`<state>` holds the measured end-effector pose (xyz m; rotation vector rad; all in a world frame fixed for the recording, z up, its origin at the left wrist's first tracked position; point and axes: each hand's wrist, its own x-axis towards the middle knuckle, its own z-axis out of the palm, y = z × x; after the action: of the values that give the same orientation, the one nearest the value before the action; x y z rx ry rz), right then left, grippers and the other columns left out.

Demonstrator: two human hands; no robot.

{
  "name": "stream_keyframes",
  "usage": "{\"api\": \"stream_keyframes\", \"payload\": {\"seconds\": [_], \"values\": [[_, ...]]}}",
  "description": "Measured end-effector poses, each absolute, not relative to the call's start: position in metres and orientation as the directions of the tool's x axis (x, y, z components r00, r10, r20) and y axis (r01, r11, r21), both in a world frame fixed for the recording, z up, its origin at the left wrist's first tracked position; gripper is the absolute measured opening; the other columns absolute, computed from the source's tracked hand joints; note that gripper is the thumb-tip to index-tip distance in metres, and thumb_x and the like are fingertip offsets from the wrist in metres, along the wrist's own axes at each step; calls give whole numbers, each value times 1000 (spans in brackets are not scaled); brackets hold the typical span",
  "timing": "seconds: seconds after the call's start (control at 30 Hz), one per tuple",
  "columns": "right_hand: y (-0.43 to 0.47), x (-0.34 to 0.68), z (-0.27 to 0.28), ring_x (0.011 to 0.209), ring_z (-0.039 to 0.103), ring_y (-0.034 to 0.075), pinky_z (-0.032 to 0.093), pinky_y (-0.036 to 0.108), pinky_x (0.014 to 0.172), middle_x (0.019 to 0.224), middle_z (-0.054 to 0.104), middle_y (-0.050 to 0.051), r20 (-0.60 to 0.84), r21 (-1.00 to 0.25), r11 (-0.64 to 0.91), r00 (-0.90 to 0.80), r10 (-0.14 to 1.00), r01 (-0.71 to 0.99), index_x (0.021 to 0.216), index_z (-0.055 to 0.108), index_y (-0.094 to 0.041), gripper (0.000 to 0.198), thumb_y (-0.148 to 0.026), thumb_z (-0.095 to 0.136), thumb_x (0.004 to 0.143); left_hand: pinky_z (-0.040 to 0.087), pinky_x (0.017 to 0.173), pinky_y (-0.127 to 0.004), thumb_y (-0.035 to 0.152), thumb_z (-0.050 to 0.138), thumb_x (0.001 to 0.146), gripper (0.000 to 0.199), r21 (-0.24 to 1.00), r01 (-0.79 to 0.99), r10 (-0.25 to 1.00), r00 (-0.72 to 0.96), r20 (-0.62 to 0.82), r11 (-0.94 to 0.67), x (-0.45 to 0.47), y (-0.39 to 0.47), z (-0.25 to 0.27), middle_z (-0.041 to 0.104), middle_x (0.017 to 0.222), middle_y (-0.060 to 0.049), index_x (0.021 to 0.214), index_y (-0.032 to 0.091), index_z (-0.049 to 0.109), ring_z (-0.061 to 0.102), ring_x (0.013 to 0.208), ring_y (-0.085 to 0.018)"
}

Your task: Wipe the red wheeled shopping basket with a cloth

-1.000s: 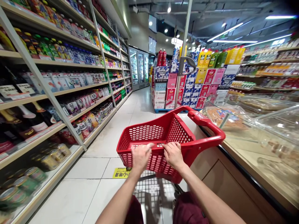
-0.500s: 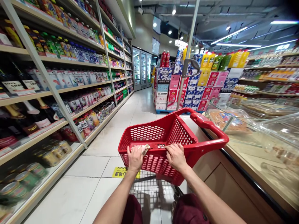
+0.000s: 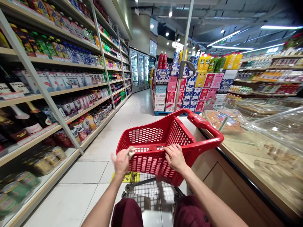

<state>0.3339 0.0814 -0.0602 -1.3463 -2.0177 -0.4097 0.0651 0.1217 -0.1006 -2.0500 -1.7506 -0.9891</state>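
Observation:
A red plastic shopping cart (image 3: 149, 164) with a perforated basket stands sideways before my knees; no goods show inside it. At the left part of its near rim is my left hand (image 3: 121, 161), blurred by motion, with a crumpled off-white cloth or tissue (image 3: 131, 152) between thumb and fingers. My right hand (image 3: 175, 158) is wrapped over the near rim further right, fingers bent into the basket. The cart's handle (image 3: 208, 127) points right, apart from both hands.
Drink shelves (image 3: 78, 90) line the left side. A glass-topped display counter (image 3: 246, 151) stands close on the right. Stacked drink cartons (image 3: 174, 96) and a metal pole (image 3: 183, 56) are ahead. A yellow floor sign (image 3: 129, 177) lies under the cart, on white tiles.
My left hand has moved left along the cart's rim with the crumpled cloth, its fingers lifting outward. The right hand stays gripping the rim. The view has shifted slightly to the right.

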Motion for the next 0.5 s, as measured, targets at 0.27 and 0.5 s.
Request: {"api": "stream_keyframes", "payload": {"seconds": [0.27, 0.5], "values": [[81, 335, -59, 83, 49, 16, 24, 33, 87, 85, 62, 4, 674, -110, 413, -237, 700, 904, 96, 62, -18, 25, -18, 43, 80, 13, 104, -54, 17, 42, 78, 32, 187, 894, 772, 228, 593, -407, 95, 121, -103, 62, 108, -5, 104, 25, 57, 52, 104, -20], [83, 330, -64, 82, 49, 17, 23, 34, 89, 81, 61, 4, 685, -144, 367, -175, 707, 919, 94, 63, -19, 24, -19, 42, 82, 16, 101, -59, 16, 36, 79, 37, 298, 945, 783, -86, 616, -131, 65, 122, -104, 62, 106, -7, 110, 26, 54, 54, 101, -21]]}}
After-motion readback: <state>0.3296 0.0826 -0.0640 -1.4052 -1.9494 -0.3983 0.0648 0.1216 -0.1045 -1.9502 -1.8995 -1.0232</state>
